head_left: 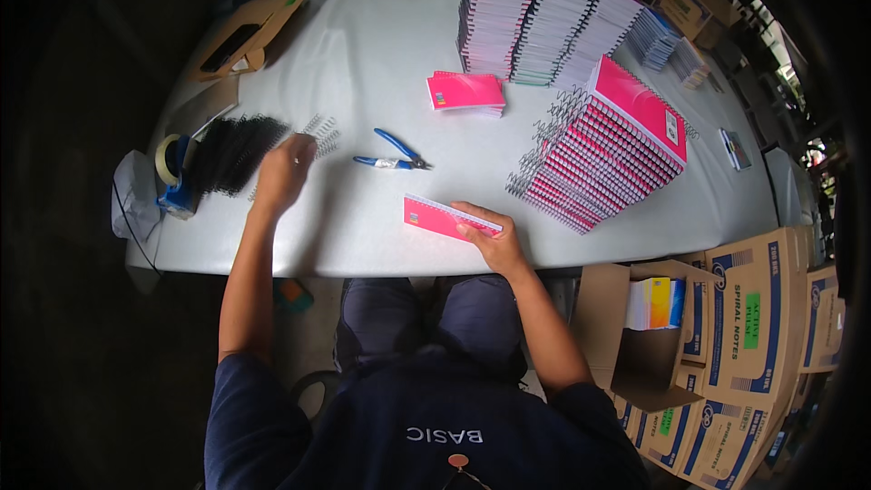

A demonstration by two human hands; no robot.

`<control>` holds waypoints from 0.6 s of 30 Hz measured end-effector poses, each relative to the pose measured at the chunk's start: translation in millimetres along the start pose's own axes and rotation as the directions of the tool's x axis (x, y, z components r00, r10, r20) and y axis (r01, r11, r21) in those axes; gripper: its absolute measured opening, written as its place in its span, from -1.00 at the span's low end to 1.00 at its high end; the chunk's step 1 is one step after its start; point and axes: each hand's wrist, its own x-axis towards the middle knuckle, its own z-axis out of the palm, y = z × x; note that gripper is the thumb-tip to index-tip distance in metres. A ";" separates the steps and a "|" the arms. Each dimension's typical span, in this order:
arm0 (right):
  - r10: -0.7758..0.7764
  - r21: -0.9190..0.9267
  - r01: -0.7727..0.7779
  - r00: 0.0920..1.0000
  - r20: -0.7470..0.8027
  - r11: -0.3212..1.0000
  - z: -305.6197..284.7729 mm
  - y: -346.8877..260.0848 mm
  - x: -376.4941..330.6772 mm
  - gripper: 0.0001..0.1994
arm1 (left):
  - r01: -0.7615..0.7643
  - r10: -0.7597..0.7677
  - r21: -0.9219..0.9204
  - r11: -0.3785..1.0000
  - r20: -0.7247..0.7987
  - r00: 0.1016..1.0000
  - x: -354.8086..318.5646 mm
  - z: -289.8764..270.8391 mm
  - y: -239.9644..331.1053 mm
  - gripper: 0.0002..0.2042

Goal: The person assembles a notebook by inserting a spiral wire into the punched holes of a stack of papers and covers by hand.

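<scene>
Head view, seated person at white table (363, 63).

R hand (490, 238), lower centre of frame: fingers wrapped over near edge of a pink notebook (437, 217), holding it tilted up off the table near the front edge. No coil visible on it.

L hand (283, 171), centre-left: fingers curled down at the edge of a pile of black wire coils (234, 152), w/ a few loose silver coils (319, 134) just beside fingertips. Can't tell if anything is pinched in it; grip hidden from this angle.

Blue-handled pliers (392, 157) lie flat btwn the two hands, apart from both.

Small stack of pink notebooks (466, 93) above centre. To its right, a leaning stack of bound pink notebooks (603, 145), wire coils facing left. Upper centre: tall stacks of notebooks (535, 14), edges striped.

Far left: tape dispenser (174, 177), blue body, next to black coils. Upper left: flat brown cardboard piece (249, 32).

Lower right, off table: open cardboard boxes (744, 308); one shows coloured pads (655, 303) inside.
</scene>
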 end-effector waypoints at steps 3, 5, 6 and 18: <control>0.013 -0.005 -0.013 1.000 0.005 1.000 -1.8 2.3 -0.8 -0.72 | -0.037 0.099 -0.319 0.947 0.182 0.978 -28.0 10.8 44.0 -0.69; 0.000 -0.008 0.000 1.000 -0.003 1.000 -1.4 4.9 -0.5 -0.72 | 0.196 0.000 -0.401 0.895 0.439 0.898 -44.7 18.4 62.8 -0.68; -0.006 -0.011 0.006 1.000 -0.009 1.000 -2.1 6.4 -1.1 -0.72 | 0.234 0.015 -0.444 0.865 0.489 0.872 -49.1 25.7 66.4 -0.68; -0.043 -0.004 0.043 0.999 0.024 0.999 -2.9 9.5 -3.4 -0.72 | 0.383 -0.057 -0.495 0.780 0.553 0.831 -35.9 35.7 79.2 -0.75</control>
